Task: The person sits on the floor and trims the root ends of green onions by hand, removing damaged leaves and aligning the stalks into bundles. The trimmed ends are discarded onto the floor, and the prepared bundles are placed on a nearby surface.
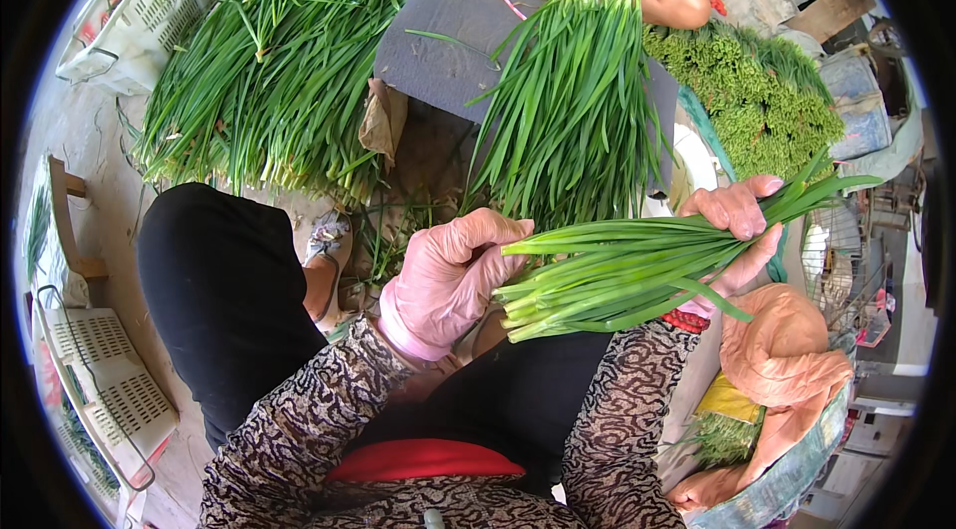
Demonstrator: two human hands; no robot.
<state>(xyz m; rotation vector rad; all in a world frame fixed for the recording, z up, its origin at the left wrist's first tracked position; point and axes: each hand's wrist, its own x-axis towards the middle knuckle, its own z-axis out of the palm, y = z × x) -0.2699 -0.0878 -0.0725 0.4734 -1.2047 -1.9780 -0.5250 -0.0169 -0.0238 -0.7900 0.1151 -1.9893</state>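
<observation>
A bunch of garlic chives (597, 267) lies across my right hand (728, 230), which grips it around the leafy part. Its pale cut ends point left and the leaf tips stick out to the right. My left hand (455, 267) has its fingers curled in, with thumb and fingertips at the upper stem ends of the bunch. The exact pinch is partly hidden behind the stems. Both hands wear thin, pinkish see-through gloves. Just beyond them, a larger layer of chives (575, 96) hangs over the near edge of a grey padded surface (441, 28).
A big heap of chives (261, 73) lies at the left. Bundled green stalks (747, 96) are stacked at the right. White plastic crates (157, 13) stand along the left, one near a wooden stool (67, 223). An orange cloth (777, 350) lies right. Another person's knee (680, 2) shows at the top.
</observation>
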